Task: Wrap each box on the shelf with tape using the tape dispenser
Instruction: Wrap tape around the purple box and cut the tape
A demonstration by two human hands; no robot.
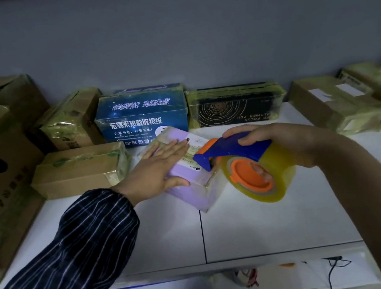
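Taping the box (pixel 183 169), shelf (pixel 268 219) front.
My left hand (pixel 156 171) lies flat pinning it; right hand (pixel 289 140) clamps dispenser (pixel 236 150), blade at its top.

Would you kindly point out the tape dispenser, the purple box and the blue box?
tape dispenser (pixel 224 150), head view, on its blue handle.
purple box (pixel 187 198), head view, on its near side.
blue box (pixel 142 119), head view, on its printed front.

The left hand (pixel 160 167), arm in a striped sleeve (pixel 81 245), is lying flat with straight fingers on top of the purple box (pixel 190 199), while the bare-armed right hand (pixel 279 141) is gripping the tape dispenser (pixel 229 150) just right of that box, fingers curled over its handle.
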